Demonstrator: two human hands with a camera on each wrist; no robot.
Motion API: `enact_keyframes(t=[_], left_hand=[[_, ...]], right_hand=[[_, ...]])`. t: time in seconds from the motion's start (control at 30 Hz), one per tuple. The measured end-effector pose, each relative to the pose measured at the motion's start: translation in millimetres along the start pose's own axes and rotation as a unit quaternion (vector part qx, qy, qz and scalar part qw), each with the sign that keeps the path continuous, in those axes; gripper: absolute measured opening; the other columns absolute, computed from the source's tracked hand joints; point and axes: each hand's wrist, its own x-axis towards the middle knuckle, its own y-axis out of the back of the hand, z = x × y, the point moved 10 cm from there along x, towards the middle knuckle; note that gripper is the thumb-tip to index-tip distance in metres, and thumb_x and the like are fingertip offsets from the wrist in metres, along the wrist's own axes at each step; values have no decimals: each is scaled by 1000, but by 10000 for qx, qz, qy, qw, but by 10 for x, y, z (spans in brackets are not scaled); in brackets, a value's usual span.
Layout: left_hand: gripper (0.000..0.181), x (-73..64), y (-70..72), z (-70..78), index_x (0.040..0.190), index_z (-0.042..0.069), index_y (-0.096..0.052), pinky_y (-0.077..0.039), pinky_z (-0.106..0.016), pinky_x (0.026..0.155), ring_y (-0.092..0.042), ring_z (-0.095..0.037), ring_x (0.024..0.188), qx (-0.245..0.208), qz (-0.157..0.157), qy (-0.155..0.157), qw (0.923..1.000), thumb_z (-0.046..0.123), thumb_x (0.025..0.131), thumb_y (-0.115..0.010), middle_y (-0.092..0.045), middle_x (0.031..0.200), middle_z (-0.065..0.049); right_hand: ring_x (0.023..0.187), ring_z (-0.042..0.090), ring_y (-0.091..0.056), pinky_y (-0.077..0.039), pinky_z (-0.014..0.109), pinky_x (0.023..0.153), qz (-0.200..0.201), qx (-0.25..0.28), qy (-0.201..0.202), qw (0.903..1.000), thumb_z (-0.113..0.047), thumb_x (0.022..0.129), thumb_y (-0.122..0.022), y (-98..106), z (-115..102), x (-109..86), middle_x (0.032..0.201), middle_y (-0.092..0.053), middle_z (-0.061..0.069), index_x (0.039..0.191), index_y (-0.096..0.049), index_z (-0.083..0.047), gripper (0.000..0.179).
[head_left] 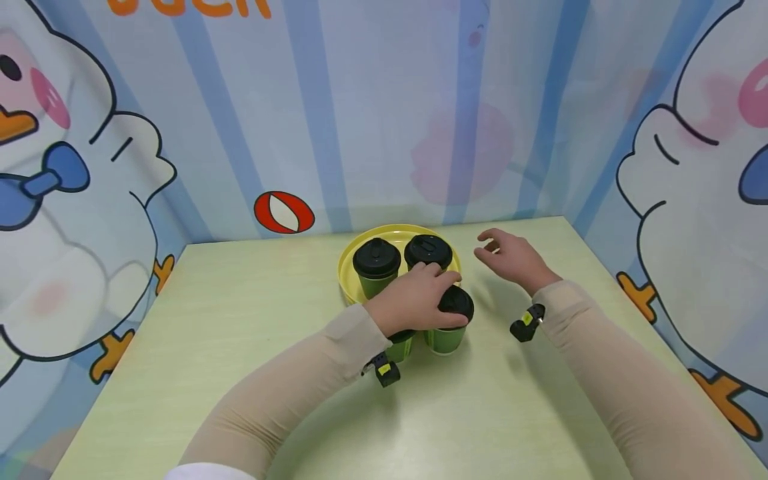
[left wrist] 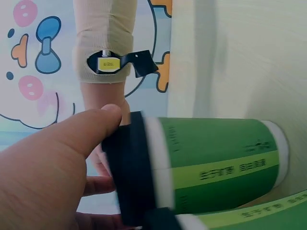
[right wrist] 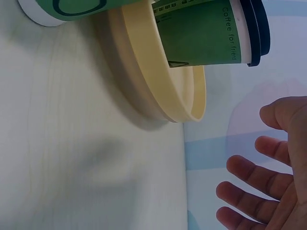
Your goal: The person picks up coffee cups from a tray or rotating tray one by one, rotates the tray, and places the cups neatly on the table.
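My left hand (head_left: 417, 297) reaches over the lid of a green paper coffee cup (head_left: 446, 341) that stands on the table in front of the tray. In the left wrist view the thumb lies at the rim of that cup's black lid (left wrist: 132, 167), with fingers on its far side. Beside it stands a second green cup (head_left: 400, 348), mostly hidden under the hand. Two more lidded cups, one on the left (head_left: 377, 270) and one on the right (head_left: 429, 251), stand in the yellow round tray (head_left: 347, 272). Right of the tray hovers my right hand (head_left: 510, 257), fingers loosely bent, holding nothing.
The pale table (head_left: 270, 333) extends to both sides of the tray and toward me. A cartoon-printed backdrop (head_left: 372, 120) rises behind its back edge. Small black devices with yellow labels are strapped at both wrists.
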Motion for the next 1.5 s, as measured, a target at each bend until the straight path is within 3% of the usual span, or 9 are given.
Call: enact_keyframes(t=[0.17,0.3,0.47,0.6,0.77,0.9,1.07,1.33,1.5], left_hand=[[76,-28,140,-31,151,19,-47,-50,-38,99,-52,-28,125,-221,175,-34,9996,67,92,-59,-51,143,-9],[70,-28,342,-132,148,18,-50,-50,-38,99,-54,-25,125,-503,553,-114,9971,63,95,-58,-53,141,-7],[57,-45,596,-438,142,13,-56,-48,-40,101,-56,-24,123,-867,1085,79,9903,51,100,-57,-57,138,-9],[48,-71,674,-798,138,12,-59,-49,-42,98,-58,-25,119,-916,1399,363,9852,43,102,-56,-59,134,-11],[43,-140,630,-1240,136,14,-60,-49,-43,99,-56,-26,120,-1012,1552,861,9789,42,103,-55,-57,133,-9],[46,-202,586,-1432,137,15,-59,-48,-46,100,-55,-28,120,-1184,1492,1138,9751,44,102,-56,-55,134,-10],[56,-232,520,-1526,142,14,-55,-46,-49,103,-53,-30,124,-1265,1295,1219,9759,51,100,-57,-53,139,-12],[85,-201,308,-1557,156,15,-39,-41,-51,109,-46,-33,135,-1513,756,1291,9771,65,90,-63,-41,153,-16],[93,-190,218,-1564,157,14,-36,-43,-51,107,-46,-32,135,-1620,650,1387,9748,63,86,-70,-39,154,-16]], right_hand=[[118,40,-60,-51,56,91,-19,29,-55,10000,-44,104,-49,59,-61,22,133,-60,23,144,-49,-9,53],[121,40,-58,-51,56,92,-47,23,-60,10000,-44,104,-49,91,-127,47,134,-59,22,145,-49,-11,53],[123,40,-57,-50,57,93,-92,22,-38,9999,-45,104,-49,111,-185,78,135,-59,21,146,-48,-11,53],[122,40,-57,-50,57,93,-107,-20,-13,9999,-43,104,-49,121,-217,101,135,-59,21,146,-48,-11,53],[121,41,-58,-50,58,93,-113,-81,37,9999,-43,104,-49,123,-263,125,135,-59,22,145,-48,-10,53],[121,41,-58,-50,58,93,-130,-99,59,9998,-43,105,-49,102,-268,138,134,-59,22,145,-48,-10,53],[120,41,-58,-49,58,93,-149,-70,109,9998,-44,105,-49,76,-271,143,134,-59,22,145,-48,-10,53],[122,40,-57,-49,58,93,-212,4,94,9997,-45,105,-49,32,-247,149,135,-59,21,146,-47,-11,54],[122,40,-57,-49,58,93,-234,38,79,9997,-46,104,-49,5,-221,156,135,-59,21,146,-47,-11,54]])
